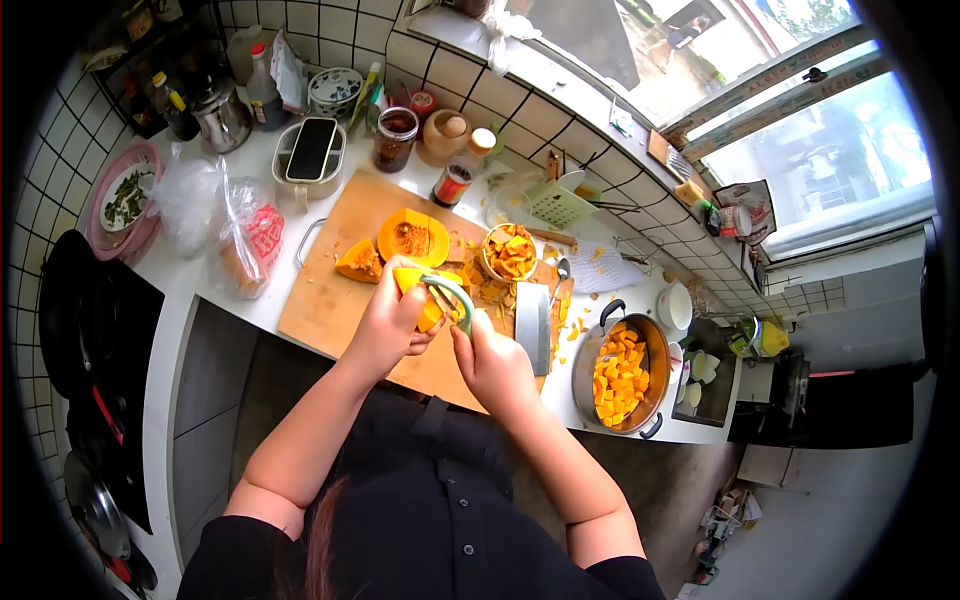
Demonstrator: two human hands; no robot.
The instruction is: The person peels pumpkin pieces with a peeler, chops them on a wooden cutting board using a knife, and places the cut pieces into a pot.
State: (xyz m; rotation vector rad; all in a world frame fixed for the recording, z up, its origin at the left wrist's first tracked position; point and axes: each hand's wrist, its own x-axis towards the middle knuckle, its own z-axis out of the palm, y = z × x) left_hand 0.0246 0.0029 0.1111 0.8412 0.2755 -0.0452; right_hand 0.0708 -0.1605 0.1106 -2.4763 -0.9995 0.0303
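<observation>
My left hand (383, 325) is closed round a piece of pumpkin (430, 316), held up over the wooden cutting board (335, 250). In my right hand (492, 362) is a peeler (464, 298) with a pale green handle, its blade against the pumpkin piece. Behind them on the board lie a cut pumpkin half (425, 236) with seeds showing and a smaller pumpkin wedge (358, 262). A bowl (488, 270) heaped with orange pieces stands to the right. Beside it rests a cleaver (532, 328), among scattered peelings.
A steel pot (582, 375) holding pumpkin cubes is on the counter at right, near the sink (715, 400). Jars and bottles line the wall. At left are a phone (312, 150) on a container, plastic bags (245, 235) and a black stove (125, 330).
</observation>
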